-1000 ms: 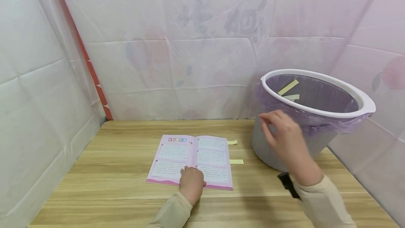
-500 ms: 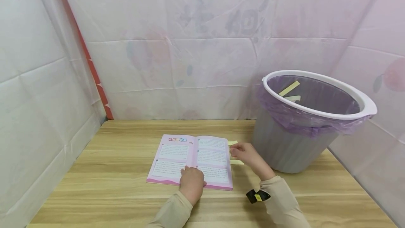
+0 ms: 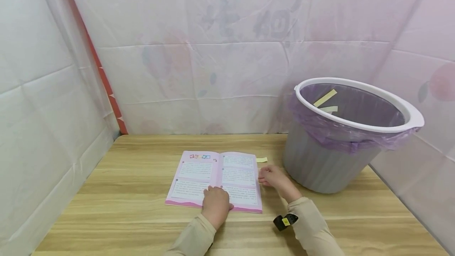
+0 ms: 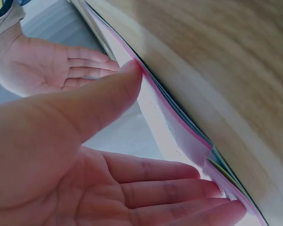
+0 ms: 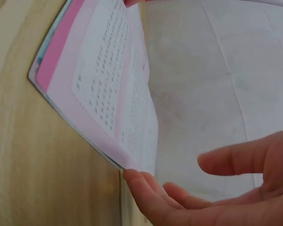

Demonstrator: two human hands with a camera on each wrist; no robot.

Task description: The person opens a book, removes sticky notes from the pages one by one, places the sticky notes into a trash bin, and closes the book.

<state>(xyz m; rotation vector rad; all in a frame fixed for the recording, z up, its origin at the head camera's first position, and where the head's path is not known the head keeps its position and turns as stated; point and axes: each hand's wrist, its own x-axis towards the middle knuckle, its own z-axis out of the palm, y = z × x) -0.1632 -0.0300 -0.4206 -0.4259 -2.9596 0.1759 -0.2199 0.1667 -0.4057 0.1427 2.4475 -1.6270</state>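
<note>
An open pink booklet (image 3: pixel 239 175) with printed text lies on the wooden table. My left hand (image 3: pixel 216 205) rests on its lower edge near the fold; in the left wrist view its fingers (image 4: pixel 170 190) are straight, touching the pages. Beside the right page edge is my right hand (image 3: pixel 275 179). In the right wrist view its fingertips (image 5: pixel 134 176) meet the page edge, with the thumb held apart. A yellow paper tab (image 3: pixel 262 160) sticks out from the booklet just above that hand. The spot of the lower tab is covered by the right hand.
At the back right stands a grey bin (image 3: pixel 320 169) with a white rim (image 3: pixel 355 125) and a purple liner (image 3: pixel 323 135). Inside it show a yellow strip (image 3: pixel 325 98) and a paler strip (image 3: pixel 329 109). White sheeting (image 3: pixel 213 70) rises behind the table.
My right hand came down from in front of the bin to the booklet's right edge, then shifted slightly lower, covering the lower tab. The left hand stays on the booklet.
</note>
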